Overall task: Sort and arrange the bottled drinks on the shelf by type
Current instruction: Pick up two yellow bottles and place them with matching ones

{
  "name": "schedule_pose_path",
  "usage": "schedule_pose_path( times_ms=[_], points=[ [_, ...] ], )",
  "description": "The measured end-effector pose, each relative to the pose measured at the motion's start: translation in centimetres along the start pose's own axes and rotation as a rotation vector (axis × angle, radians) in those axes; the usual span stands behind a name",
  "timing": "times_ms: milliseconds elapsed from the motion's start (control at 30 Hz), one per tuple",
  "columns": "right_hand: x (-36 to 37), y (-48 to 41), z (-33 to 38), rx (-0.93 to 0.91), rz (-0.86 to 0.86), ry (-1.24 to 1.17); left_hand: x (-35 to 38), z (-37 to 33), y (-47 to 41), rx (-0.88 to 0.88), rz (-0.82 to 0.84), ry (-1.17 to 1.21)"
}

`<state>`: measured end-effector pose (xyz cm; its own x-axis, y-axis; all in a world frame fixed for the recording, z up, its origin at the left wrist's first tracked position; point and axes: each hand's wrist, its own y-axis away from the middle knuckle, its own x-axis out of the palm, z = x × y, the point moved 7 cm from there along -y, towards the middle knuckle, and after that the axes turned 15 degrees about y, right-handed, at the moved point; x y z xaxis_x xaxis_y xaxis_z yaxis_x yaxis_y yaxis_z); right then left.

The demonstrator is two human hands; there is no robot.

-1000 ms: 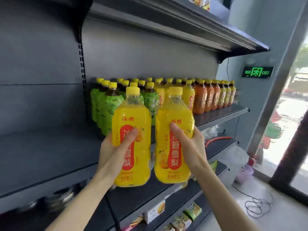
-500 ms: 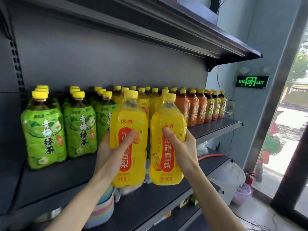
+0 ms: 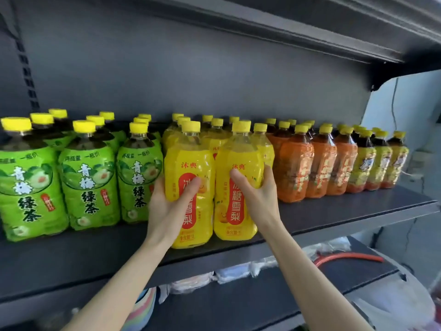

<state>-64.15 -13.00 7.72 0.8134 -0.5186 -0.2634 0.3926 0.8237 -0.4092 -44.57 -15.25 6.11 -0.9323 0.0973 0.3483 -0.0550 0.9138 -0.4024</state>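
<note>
My left hand (image 3: 170,206) grips a yellow pear-drink bottle (image 3: 188,161), and my right hand (image 3: 256,197) grips a second yellow pear-drink bottle (image 3: 238,158) beside it. Both bottles stand upright at the front of the dark shelf (image 3: 334,211), in front of more yellow bottles (image 3: 214,137). Green tea bottles (image 3: 88,185) fill the shelf to the left. To the right stand orange-labelled bottles (image 3: 296,168), then dark drinks with yellow labels (image 3: 379,163).
The upper shelf (image 3: 286,25) overhangs the bottle tops. Below, a lower shelf (image 3: 262,302) holds wrapped goods (image 3: 191,283), a red hose (image 3: 348,256) and a striped item (image 3: 140,311). A white bag (image 3: 393,299) sits at the lower right.
Both hands have carried the two yellow bottles forward and set them down on the shelf between the green and orange rows. My view has moved closer to the shelf.
</note>
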Motion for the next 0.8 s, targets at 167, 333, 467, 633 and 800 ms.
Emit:
schedule_pose_path(
  times_ms=[167, 333, 467, 633, 800],
  points=[
    [0.1, -1.4, -1.8, -0.074, 0.133, -0.065, 0.8, 1.2, 0.4, 0.072, -0.110, -0.091],
    [-0.1, -2.4, -2.0, -0.148, 0.119, 0.039, 0.5, 1.7, 0.6, 0.126, -0.220, -0.347],
    [-0.7, -1.9, -2.0, -0.250, 0.053, 0.177, 0.9, 1.0, 2.6, 0.271, -0.279, -0.571],
    [-1.2, -0.4, -3.3, -0.347, 0.104, 0.134, 1.5, 1.6, 4.4, 0.330, -0.232, -0.593],
    [-0.7, -2.2, -3.3, -0.397, 0.016, 0.356, 1.6, 2.0, 2.3, 0.334, -0.232, -0.635]
  ],
)
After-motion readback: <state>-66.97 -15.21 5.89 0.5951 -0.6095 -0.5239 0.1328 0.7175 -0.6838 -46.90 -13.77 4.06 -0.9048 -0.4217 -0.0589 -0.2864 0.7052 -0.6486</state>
